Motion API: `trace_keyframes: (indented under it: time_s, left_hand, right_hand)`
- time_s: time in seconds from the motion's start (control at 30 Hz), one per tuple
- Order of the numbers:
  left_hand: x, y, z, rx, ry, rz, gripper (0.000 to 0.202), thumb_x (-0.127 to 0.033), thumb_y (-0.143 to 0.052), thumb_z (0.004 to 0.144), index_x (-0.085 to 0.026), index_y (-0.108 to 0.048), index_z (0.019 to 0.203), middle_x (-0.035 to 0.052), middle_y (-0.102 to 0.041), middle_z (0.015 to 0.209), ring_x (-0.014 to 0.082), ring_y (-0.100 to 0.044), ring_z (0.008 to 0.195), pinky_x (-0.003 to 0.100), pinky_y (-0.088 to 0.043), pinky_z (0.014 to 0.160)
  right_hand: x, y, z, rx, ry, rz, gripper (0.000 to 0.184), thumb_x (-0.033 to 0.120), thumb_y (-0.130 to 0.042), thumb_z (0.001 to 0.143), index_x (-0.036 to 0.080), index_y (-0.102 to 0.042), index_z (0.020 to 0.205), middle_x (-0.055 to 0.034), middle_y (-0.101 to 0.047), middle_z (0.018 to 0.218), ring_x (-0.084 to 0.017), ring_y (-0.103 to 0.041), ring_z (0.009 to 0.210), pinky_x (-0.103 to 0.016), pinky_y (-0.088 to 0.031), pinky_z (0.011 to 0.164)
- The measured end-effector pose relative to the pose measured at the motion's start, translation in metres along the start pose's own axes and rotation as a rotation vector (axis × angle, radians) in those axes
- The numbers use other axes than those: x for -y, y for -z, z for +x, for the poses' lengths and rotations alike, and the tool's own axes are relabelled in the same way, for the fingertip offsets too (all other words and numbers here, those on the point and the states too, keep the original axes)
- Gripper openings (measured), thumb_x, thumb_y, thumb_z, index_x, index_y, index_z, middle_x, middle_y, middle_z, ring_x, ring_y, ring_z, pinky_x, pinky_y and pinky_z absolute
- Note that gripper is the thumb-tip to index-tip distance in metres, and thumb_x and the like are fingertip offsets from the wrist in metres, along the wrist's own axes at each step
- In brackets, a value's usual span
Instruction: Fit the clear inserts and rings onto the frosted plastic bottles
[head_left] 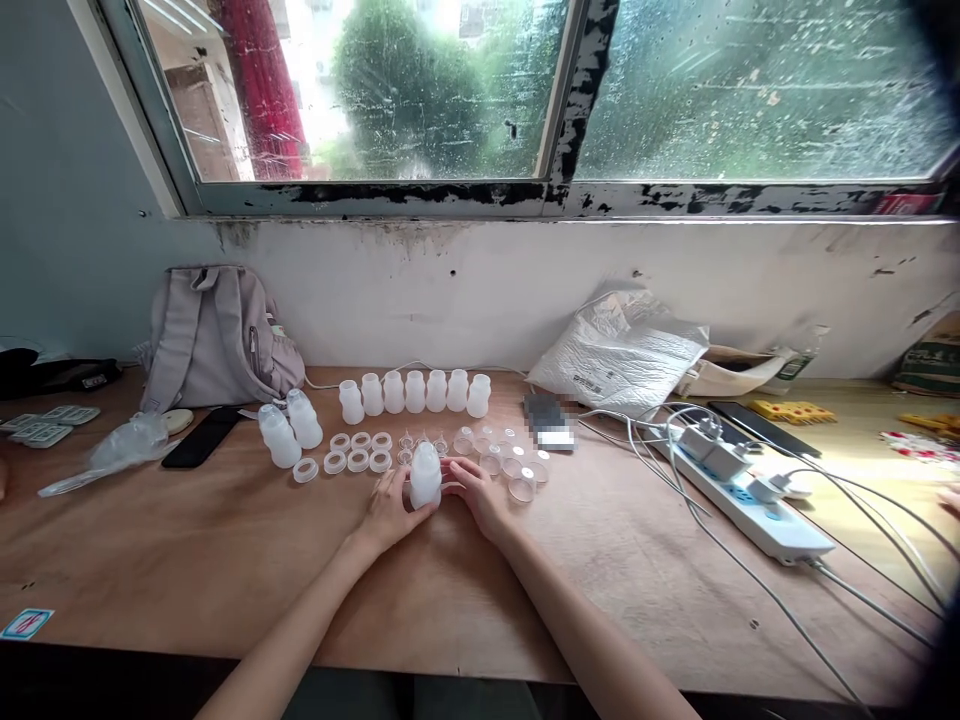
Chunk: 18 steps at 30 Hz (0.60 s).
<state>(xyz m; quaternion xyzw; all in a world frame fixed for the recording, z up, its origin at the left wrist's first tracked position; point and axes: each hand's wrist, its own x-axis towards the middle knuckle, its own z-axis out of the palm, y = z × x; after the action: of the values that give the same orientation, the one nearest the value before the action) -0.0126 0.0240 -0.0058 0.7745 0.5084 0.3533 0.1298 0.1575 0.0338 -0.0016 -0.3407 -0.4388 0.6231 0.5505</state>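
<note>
A small translucent white bottle (425, 476) stands upright on the wooden table (225, 560). My left hand (390, 508) cups its left side and my right hand (476, 495) wraps its right side. Behind it lie several white rings (358, 452), small clear nipples (424, 441) and clear caps (510, 470). A row of several open bottles (414, 392) stands further back. Two assembled bottles (289, 430) stand at the left of the rings.
A grey backpack (214, 335) leans on the wall at left, with a black phone (201, 437) and a clear bag (120, 450) beside it. A white power strip (750, 495) with cables lies at right. A white plastic bag (622, 355) sits behind it.
</note>
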Motion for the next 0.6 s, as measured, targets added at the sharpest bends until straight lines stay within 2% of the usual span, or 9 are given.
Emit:
trace_keyframes:
  time_s: [0.07,0.13,0.23,0.33,0.43,0.53,0.6]
  left_hand:
    - [-0.009,0.013,0.005,-0.017,-0.018,-0.044,0.058,-0.042,-0.065,0.061,-0.020,-0.042,0.110,0.0079,-0.053,0.104,0.0229,-0.051,0.093,0.038,-0.041,0.080]
    - [-0.021,0.029,0.012,-0.049,-0.038,-0.107,0.057,-0.042,-0.061,0.067,-0.022,-0.038,0.116,0.0080,-0.051,0.109,0.0207,-0.051,0.095,0.035,-0.041,0.082]
    - [-0.041,0.051,0.025,-0.072,-0.058,-0.121,0.048,-0.040,-0.057,0.071,-0.023,-0.042,0.112,0.0054,-0.055,0.101,0.0190,-0.053,0.091,0.032,-0.042,0.079]
    - [-0.053,0.063,0.035,-0.025,-0.100,-0.030,0.033,-0.037,-0.057,0.071,-0.023,-0.051,0.100,0.0030,-0.058,0.089,0.0178,-0.054,0.082,0.031,-0.042,0.075]
    - [-0.056,0.070,0.044,0.035,-0.121,0.062,0.020,-0.035,-0.055,0.072,-0.022,-0.056,0.086,0.0020,-0.059,0.083,0.0169,-0.054,0.078,0.029,-0.041,0.072]
    - [-0.053,0.082,0.055,0.035,-0.097,0.115,0.020,-0.037,-0.054,0.072,-0.021,-0.057,0.085,0.0019,-0.060,0.081,0.0171,-0.054,0.077,0.027,-0.041,0.068]
    - [-0.047,0.097,0.067,0.007,-0.078,0.173,0.022,-0.038,-0.052,0.072,-0.021,-0.058,0.086,0.0019,-0.062,0.082,0.0173,-0.055,0.077,0.027,-0.041,0.068]
  right_hand:
    - [-0.002,0.002,0.001,-0.004,-0.002,0.000,0.025,0.035,-0.060,0.071,0.016,-0.063,0.086,-0.0054,-0.061,0.078,-0.016,-0.055,0.072,-0.029,-0.044,0.066]
    - [-0.003,0.004,0.002,-0.007,-0.006,-0.003,0.025,0.036,-0.060,0.071,0.016,-0.063,0.085,-0.0053,-0.060,0.078,-0.016,-0.055,0.072,-0.029,-0.044,0.065]
    - [-0.004,0.005,0.003,-0.007,-0.010,-0.003,0.024,0.035,-0.060,0.070,0.016,-0.063,0.084,-0.0045,-0.059,0.075,-0.015,-0.054,0.070,-0.028,-0.044,0.064]
    - [-0.004,0.005,0.003,0.000,-0.014,-0.008,0.024,0.035,-0.060,0.070,0.015,-0.063,0.083,-0.0040,-0.058,0.073,-0.013,-0.053,0.067,-0.026,-0.044,0.062]
    - [-0.002,0.004,0.002,0.008,-0.029,-0.022,0.024,0.036,-0.060,0.070,0.015,-0.062,0.081,-0.0041,-0.058,0.073,-0.013,-0.053,0.067,-0.025,-0.043,0.060]
    - [0.001,0.004,0.000,-0.008,-0.048,-0.052,0.026,0.038,-0.061,0.069,0.015,-0.063,0.081,-0.0047,-0.059,0.075,-0.014,-0.053,0.068,-0.024,-0.043,0.058]
    - [0.002,0.003,0.000,-0.027,-0.053,-0.066,0.027,0.039,-0.061,0.068,0.015,-0.063,0.081,-0.0049,-0.059,0.075,-0.013,-0.052,0.067,-0.024,-0.042,0.057]
